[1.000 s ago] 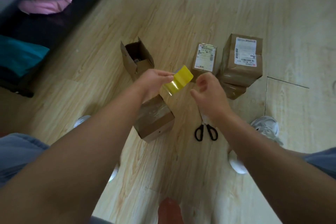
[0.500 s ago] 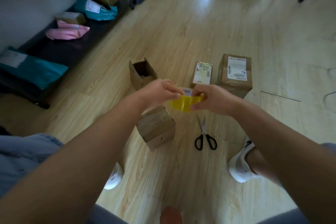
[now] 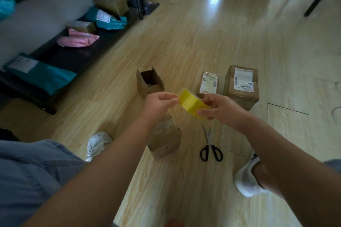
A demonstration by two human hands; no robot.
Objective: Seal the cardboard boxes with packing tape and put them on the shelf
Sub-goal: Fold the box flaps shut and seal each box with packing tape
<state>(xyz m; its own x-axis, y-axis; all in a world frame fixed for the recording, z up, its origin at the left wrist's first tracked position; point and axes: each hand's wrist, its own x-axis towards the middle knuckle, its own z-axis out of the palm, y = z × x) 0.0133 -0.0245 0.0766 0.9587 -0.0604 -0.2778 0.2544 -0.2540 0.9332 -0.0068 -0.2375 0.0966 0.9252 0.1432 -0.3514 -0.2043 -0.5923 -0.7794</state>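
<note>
A yellow roll of packing tape [image 3: 191, 104] is held up between both hands above the floor. My right hand [image 3: 220, 110] grips the roll from the right, fingers curled round it. My left hand [image 3: 159, 102] pinches the roll's left edge with fingertips. Below my left hand stands a small closed cardboard box [image 3: 165, 139] with shiny tape on top. An open box [image 3: 149, 83] with raised flaps stands behind it. Two labelled boxes, a small one [image 3: 208, 84] and a bigger one [image 3: 241, 86], stand to the right.
Black-handled scissors [image 3: 210, 145] lie on the wooden floor by my right foot [image 3: 247, 177]. A low dark shelf [image 3: 77, 57] along the left wall carries teal [image 3: 39, 75] and pink [image 3: 77, 39] mailers and brown boxes [image 3: 110, 2]. Black stand legs rise at the back.
My right hand took hold of the tape roll, which only the left held a second ago. The view tilted up, showing more of the shelf and room.
</note>
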